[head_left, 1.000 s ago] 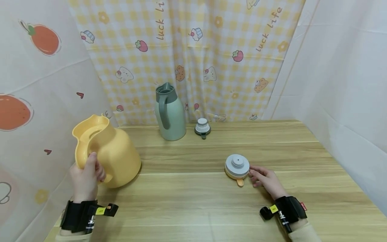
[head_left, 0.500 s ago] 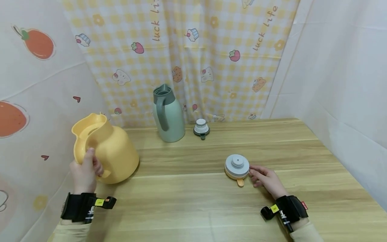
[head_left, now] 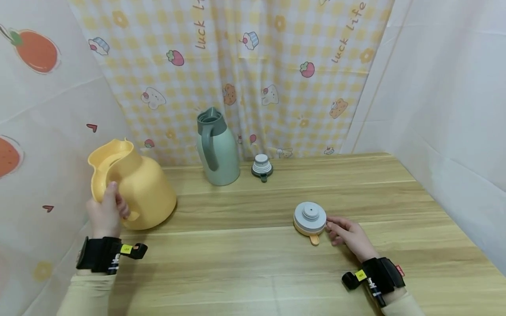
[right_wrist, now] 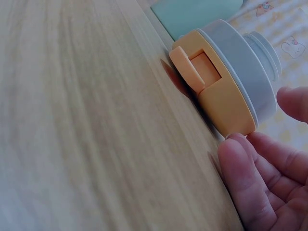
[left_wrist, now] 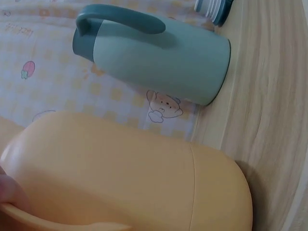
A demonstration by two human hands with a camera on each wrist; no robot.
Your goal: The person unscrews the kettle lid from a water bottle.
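A yellow jug (head_left: 134, 188) without its lid stands at the table's left side, tilted a little. My left hand (head_left: 106, 213) grips its handle, thumb up along the rim; the jug's body (left_wrist: 130, 178) fills the left wrist view. The jug's lid (head_left: 310, 218), yellow with a grey top, lies upside down on the table to the right of centre. My right hand (head_left: 345, 235) rests just right of it, fingertips touching its edge; in the right wrist view the lid (right_wrist: 231, 86) and fingers (right_wrist: 260, 192) meet.
A green jug (head_left: 216, 149) stands open at the back by the checked curtain, its grey lid (head_left: 262, 166) beside it on the wooden table (head_left: 253, 263). Cloth walls close in the left, back and right sides.
My left hand has carried the yellow jug a little left and back, away from the centre. The right hand and the yellow lid have stayed where they were.
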